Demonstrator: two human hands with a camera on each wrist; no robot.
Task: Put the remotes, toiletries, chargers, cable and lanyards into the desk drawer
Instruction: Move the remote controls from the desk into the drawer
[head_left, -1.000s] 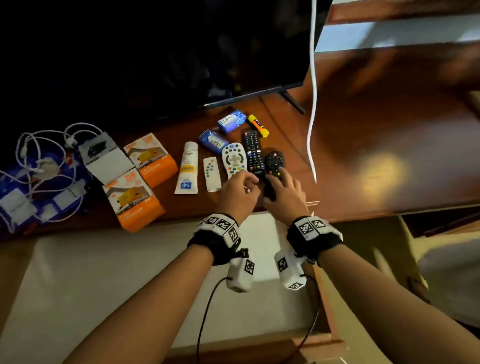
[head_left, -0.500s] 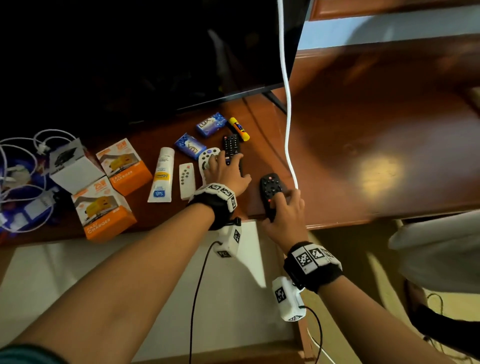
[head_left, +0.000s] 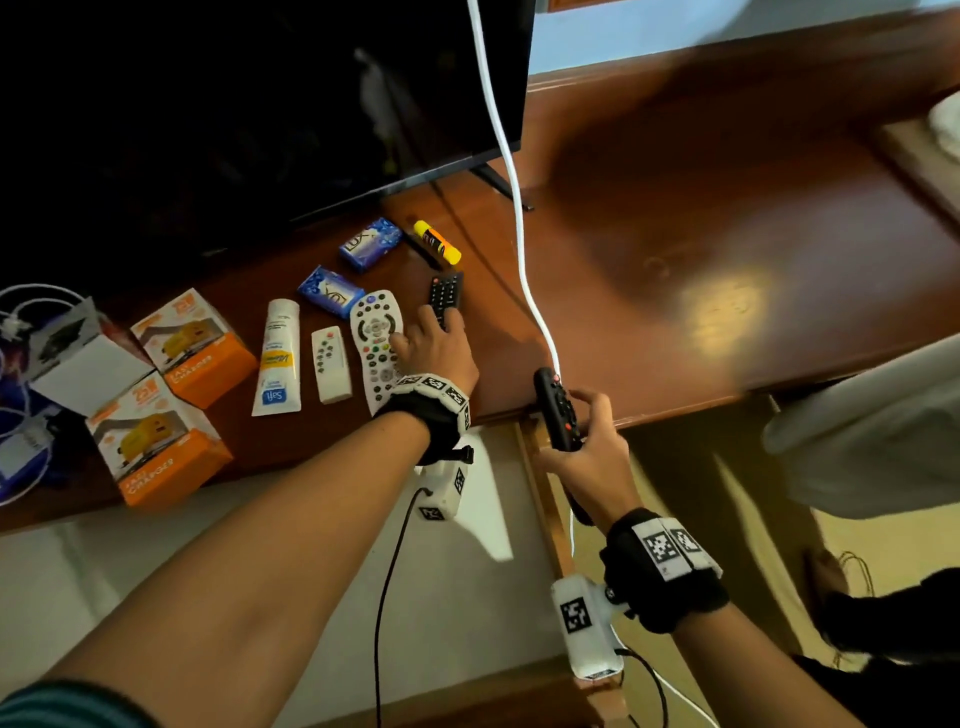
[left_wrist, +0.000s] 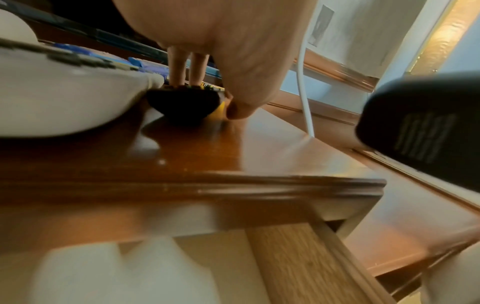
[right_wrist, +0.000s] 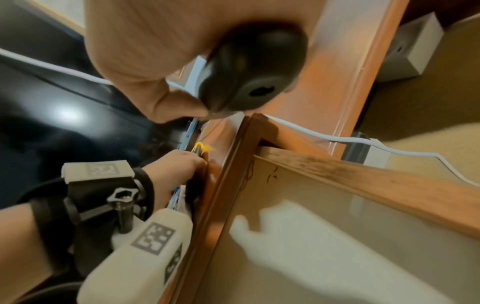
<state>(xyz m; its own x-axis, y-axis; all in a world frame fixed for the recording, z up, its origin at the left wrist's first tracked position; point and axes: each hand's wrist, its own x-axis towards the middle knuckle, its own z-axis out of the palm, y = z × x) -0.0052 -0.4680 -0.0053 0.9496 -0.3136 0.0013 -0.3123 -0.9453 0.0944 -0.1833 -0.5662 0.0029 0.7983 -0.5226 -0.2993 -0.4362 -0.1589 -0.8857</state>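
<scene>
My right hand grips a small black remote at the desk's front edge, above the right wall of the open drawer. The right wrist view shows that remote's butt end in my palm over the pale drawer floor. My left hand lies on a long black remote, fingers on top and thumb at its side, and touches the big white remote. A small white remote and a cream tube lie further left.
Two blue soap bars and a yellow stick lie before the TV. Orange charger boxes, a white box and tangled white cables sit left. A white cord hangs down past my right hand.
My right hand picked up the small black remote and drew it back to the desk's front edge. My left hand moved onto the long black remote and stays there.
</scene>
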